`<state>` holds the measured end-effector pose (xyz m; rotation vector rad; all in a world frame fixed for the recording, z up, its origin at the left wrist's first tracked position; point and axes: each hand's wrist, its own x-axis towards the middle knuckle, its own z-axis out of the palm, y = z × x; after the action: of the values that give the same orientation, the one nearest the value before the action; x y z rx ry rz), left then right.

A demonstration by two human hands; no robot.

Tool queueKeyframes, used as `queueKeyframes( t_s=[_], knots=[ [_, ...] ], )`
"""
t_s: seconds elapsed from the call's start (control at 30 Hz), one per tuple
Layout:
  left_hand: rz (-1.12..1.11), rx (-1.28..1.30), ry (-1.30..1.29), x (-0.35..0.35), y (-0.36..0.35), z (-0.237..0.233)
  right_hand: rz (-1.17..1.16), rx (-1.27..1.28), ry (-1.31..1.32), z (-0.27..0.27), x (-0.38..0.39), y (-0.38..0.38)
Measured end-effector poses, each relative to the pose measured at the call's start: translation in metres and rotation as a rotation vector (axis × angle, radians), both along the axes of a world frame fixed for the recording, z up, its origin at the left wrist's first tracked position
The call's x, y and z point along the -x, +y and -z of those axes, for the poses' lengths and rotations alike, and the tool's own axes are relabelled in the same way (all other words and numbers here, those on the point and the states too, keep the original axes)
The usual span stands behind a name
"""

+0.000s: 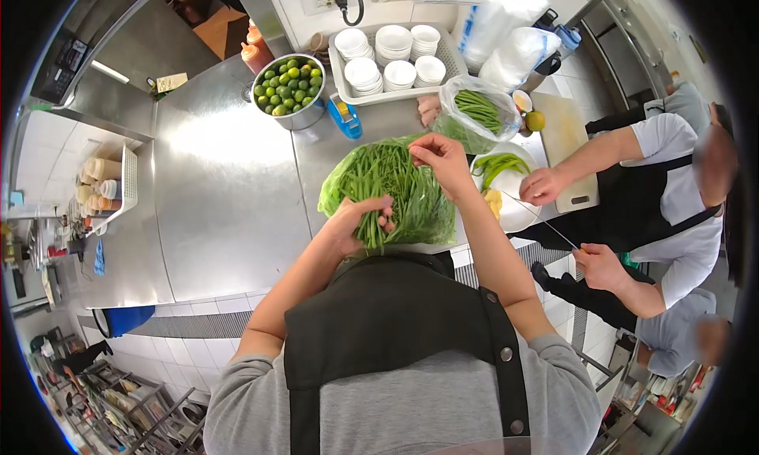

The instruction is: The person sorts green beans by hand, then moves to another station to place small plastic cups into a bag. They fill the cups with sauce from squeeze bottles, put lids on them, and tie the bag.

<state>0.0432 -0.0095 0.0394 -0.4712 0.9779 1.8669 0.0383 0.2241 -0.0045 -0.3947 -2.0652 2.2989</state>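
Observation:
A clear plastic bag (431, 206) lies spread on the steel counter in front of me, heaped with green beans (395, 158). My left hand (352, 224) is closed around a bunch of the beans at the near left side of the heap. Over its right side, my right hand (439, 159) has thumb and fingertips pinched together. Whatever sits in that pinch is too small or hidden to make out.
A pot of limes (289, 90), a blue tape dispenser (345, 118) and a tray (455, 56) of stacked white cups stand behind the beans. To the right, a co-worker's hands (601, 267) work with a thin blade over a white bowl (518, 206), beside a cutting board (560, 123).

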Motion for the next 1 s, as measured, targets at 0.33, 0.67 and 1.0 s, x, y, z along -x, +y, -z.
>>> queueKeyframes(
  t_s=[0.33,0.67,1.0],
  knots=[
    [-0.133,0.105,0.728,0.033,0.025,-0.013,-0.139,-0.102,0.243,-0.070,-0.010,-0.035],
    [-0.099,0.233,0.898,0.028,0.020,-0.005,-0.085,-0.681,0.518,-0.074,-0.002,-0.038],
    [-0.140,0.314,0.842,0.020,0.022,0.006,-0.148,-0.961,0.298,-0.008,0.005,-0.021]
  ],
)
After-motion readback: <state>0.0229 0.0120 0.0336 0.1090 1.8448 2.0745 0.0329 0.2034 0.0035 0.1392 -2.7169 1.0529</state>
